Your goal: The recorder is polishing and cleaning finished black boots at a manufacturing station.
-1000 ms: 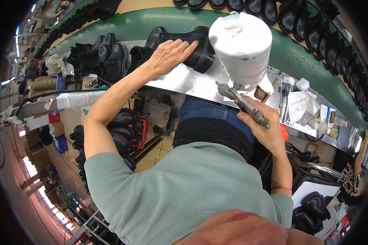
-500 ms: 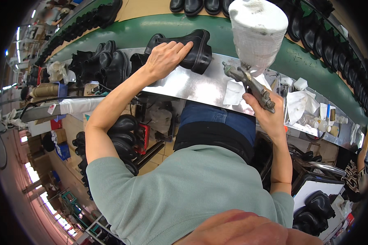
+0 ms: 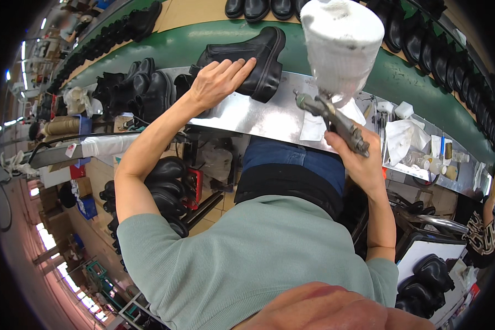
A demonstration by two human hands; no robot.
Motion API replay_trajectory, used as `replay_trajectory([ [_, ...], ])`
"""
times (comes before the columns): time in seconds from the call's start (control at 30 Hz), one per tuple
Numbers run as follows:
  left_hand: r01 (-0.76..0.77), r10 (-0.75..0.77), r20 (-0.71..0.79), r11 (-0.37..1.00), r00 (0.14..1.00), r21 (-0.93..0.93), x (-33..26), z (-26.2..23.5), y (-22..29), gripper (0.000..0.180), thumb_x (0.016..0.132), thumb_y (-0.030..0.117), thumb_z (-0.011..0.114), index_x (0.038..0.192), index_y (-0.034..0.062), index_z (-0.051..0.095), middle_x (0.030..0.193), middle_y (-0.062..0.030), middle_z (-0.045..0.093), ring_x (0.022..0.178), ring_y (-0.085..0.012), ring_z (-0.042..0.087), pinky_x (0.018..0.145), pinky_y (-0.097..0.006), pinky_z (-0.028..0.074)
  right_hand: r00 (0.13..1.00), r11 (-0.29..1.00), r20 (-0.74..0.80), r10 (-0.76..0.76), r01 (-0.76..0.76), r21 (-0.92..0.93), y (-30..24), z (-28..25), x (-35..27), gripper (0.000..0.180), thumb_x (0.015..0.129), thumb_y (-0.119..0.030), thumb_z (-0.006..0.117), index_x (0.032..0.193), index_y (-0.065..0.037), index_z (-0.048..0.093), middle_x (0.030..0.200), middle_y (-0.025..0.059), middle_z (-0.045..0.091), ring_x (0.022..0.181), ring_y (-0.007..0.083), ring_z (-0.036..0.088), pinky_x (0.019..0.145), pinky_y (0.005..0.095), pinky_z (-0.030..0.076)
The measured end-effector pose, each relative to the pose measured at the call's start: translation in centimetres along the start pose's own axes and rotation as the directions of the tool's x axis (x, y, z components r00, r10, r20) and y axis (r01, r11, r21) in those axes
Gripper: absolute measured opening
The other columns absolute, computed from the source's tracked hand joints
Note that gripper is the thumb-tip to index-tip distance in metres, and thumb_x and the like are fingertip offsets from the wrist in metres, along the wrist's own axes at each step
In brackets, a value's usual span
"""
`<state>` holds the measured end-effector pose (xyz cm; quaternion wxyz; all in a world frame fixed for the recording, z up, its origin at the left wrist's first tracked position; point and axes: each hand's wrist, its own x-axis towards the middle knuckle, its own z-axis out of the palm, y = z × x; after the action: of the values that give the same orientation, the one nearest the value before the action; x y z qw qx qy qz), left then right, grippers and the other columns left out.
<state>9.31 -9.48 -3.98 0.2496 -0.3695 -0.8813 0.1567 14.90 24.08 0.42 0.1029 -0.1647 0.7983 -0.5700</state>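
My left hand (image 3: 219, 81) lies palm down on the shaft of a black ankle boot (image 3: 258, 61), which rests on its side on a shiny metal bench top (image 3: 258, 116). My right hand (image 3: 357, 159) grips the handle of a metal spray gun (image 3: 330, 118). A large cup wrapped in white cloth (image 3: 342, 45) sits on top of the gun. The gun's nozzle points left toward the boot, a short way from its sole.
More black boots (image 3: 140, 88) stand at the bench's left end and along the green conveyor (image 3: 192, 44) behind it. White rags and small bottles (image 3: 418, 146) crowd the bench's right end. Black boots (image 3: 168, 187) are stacked low on my left, others (image 3: 429, 278) low on my right.
The boot and my left hand have shifted slightly toward the right. My right hand has lifted the spray gun up and closer to the boot.
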Motion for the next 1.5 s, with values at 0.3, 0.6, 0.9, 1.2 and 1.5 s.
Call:
replay_trajectory([
  [0.3,-0.054,0.056,-0.055,0.998,0.997,0.037,0.3,-1.1,0.4,0.051,0.074,0.012,0.057,0.124,0.0065,0.057,0.105,-0.0008,0.064,0.068,-0.0081,0.054,0.053,-0.020,0.039,0.995,0.996,-0.061,0.076,-0.074,0.043,0.5,0.2,1.9,0.026,0.085,-0.014,0.068,0.102,0.005,0.065,0.068,0.0000,0.056,0.065,0.0062,0.048,0.057,0.0232,0.040],
  [0.6,-0.041,0.041,-0.006,0.999,0.999,0.027,0.1,-0.2,-0.2,0.055,0.076,0.011,0.057,0.130,0.0072,0.051,0.106,-0.0018,0.062,0.069,-0.0076,0.052,0.055,-0.019,0.038,0.997,0.998,0.043,-0.058,0.057,0.015,-0.4,0.2,0.4,0.033,0.081,-0.009,0.071,0.108,0.007,0.062,0.078,0.0109,0.065,0.069,0.0115,0.057,0.064,0.0264,0.046],
  [0.9,0.112,-0.094,0.183,0.989,0.979,-0.092,1.4,-1.3,-0.1,0.049,0.074,0.010,0.057,0.123,0.0046,0.054,0.089,-0.0018,0.060,0.075,-0.0137,0.056,0.063,-0.025,0.046,0.988,0.989,0.067,-0.137,0.140,-0.041,-0.5,-0.1,-0.8,0.035,0.078,-0.008,0.073,0.108,0.007,0.062,0.084,0.0159,0.067,0.071,0.0191,0.063,0.065,0.0303,0.048],
  [1.2,0.370,-0.250,0.464,0.910,0.850,-0.187,4.5,-3.9,-0.2,0.051,0.063,0.016,0.075,0.109,0.0024,0.058,0.081,-0.0100,0.065,0.079,-0.0265,0.064,0.066,-0.036,0.051,0.989,0.989,-0.045,-0.138,0.135,-0.059,-0.6,0.5,1.3,0.034,0.078,-0.009,0.073,0.107,0.006,0.063,0.078,0.0142,0.066,0.067,0.0165,0.061,0.062,0.0279,0.047],
  [1.5,0.642,-0.310,0.676,0.699,0.669,-0.316,5.2,-3.3,-4.4,0.065,0.050,0.037,0.085,0.097,-0.0030,0.064,0.074,-0.0172,0.064,0.075,-0.0306,0.065,0.066,-0.037,0.051,0.985,0.980,-0.017,-0.171,0.168,-0.103,-0.5,-0.1,0.2,0.035,0.077,-0.009,0.074,0.107,0.005,0.063,0.084,0.0163,0.067,0.070,0.0193,0.062,0.065,0.0299,0.048],
])
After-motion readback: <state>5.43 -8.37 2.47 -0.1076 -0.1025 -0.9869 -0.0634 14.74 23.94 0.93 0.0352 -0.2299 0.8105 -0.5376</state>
